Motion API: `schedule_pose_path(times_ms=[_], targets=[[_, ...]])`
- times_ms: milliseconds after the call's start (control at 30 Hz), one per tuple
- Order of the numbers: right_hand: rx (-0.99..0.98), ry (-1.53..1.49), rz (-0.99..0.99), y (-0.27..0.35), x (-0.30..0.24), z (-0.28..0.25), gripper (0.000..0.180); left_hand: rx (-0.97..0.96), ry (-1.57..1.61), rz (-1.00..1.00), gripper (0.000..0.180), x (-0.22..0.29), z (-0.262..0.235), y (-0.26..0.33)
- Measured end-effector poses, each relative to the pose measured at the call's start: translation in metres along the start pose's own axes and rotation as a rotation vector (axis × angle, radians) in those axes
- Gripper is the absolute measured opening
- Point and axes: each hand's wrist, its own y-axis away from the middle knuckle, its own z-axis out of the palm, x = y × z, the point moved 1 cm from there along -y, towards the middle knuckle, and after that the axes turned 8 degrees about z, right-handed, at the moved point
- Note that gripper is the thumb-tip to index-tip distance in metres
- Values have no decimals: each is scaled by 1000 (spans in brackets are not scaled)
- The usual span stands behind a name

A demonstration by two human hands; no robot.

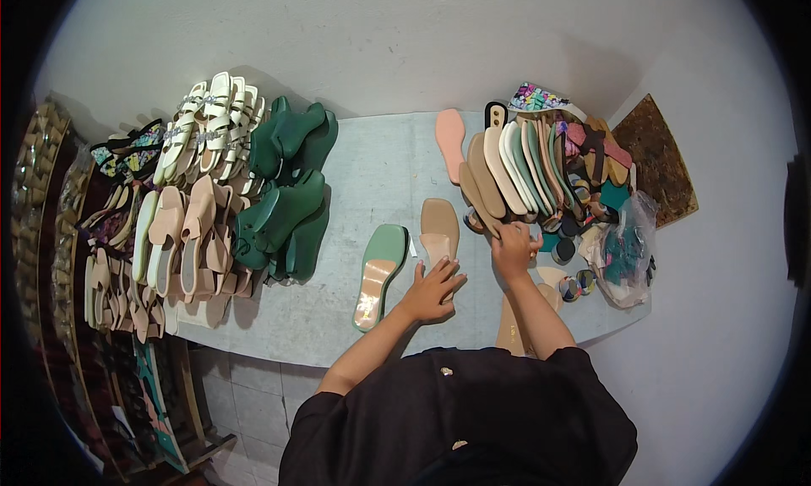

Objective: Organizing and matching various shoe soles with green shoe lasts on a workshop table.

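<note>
My left hand (435,289) lies flat, fingers spread, on the heel end of a tan square-toed shoe sole (439,222) on the grey table (372,165). A green sole (380,270) lies just left of it, untouched. My right hand (514,248) is closed on the lower edge of a sole in a row of upright soles (515,169), beige, mint and pink, leaning at the right side of the table. A single pink sole (449,139) lies flat behind the tan one.
Stacked green sandals (287,199), white strappy sandals (211,122) and beige sandals (182,241) fill the table's left side. A clear plastic bag (629,249) and small round parts sit at the right edge. A brown board (655,161) leans on the wall. Shelves of soles stand far left.
</note>
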Motion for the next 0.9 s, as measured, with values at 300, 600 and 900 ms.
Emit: schedule_pose_path(times_ms=[300, 600, 900], targets=[[170, -195, -218, 84, -44, -50, 24, 527, 416, -320, 32, 4, 7, 8], [70, -271, -246, 169, -51, -75, 17, 329, 279, -386, 35, 54, 10, 21], [-11, -185, -87, 226, -38, -81, 13, 373, -206, -280, 45, 80, 47, 36]])
